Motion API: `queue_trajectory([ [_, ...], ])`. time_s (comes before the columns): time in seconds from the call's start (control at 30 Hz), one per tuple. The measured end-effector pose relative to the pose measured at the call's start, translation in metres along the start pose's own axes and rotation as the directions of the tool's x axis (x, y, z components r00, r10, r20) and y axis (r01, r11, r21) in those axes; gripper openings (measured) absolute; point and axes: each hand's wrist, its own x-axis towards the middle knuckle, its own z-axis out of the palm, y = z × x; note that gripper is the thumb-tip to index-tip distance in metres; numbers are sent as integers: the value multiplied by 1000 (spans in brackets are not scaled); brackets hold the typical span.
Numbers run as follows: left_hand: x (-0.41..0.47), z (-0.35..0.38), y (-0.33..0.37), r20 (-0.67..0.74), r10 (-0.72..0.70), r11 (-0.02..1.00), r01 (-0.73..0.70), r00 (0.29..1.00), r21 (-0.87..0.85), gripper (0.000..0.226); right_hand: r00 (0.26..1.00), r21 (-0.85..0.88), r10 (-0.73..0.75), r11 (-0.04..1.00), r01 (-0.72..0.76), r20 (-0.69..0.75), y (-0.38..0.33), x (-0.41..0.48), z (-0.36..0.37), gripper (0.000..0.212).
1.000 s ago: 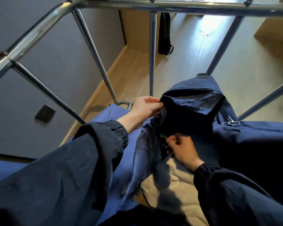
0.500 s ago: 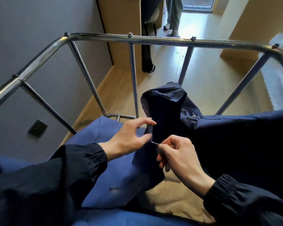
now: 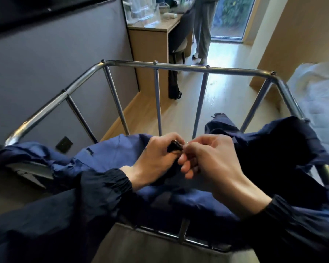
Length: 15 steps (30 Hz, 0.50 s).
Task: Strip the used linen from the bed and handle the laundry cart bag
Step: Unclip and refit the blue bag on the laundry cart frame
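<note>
Hotel room, chrome cart frame [image 3: 180, 66]. Left grip [image 3: 156, 158] pinching black clip [image 3: 176, 146]; right grip [image 3: 209, 158] closed beside it. Keep navy bag [image 3: 110, 149] taut at near rail.

Daylight is coming through a glass door [image 3: 231, 16] onto the pale wood floor [image 3: 226, 59]; a wooden desk [image 3: 150, 40] is standing against the grey wall [image 3: 55, 63]

— What are the hands doing?
— Left hand [image 3: 156, 158] and right hand [image 3: 207, 160] meet over the dark blue fabric cart bag [image 3: 106, 154], pinching a small black clip [image 3: 176, 146], apparently.
— And the chrome tubular cart frame [image 3: 179, 66]?
— The bag drapes over its side rails.
</note>
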Motion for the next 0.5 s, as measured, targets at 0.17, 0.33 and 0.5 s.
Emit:
queue_trajectory([
  [0.17,-4,2,15,137,13,998,-21,990,53,16,999,-43,-37,998,36,-25,19,-15,-18,17],
  [0.33,-28,18,-8,419,17,985,-89,908,151,16,992,-255,-120,961,110,-24,75,-25,-35,20],
  [0.5,-35,23,-13,407,36,987,-97,913,131,27,925,-484,-378,804,345,32,93,-18,-32,22],
])
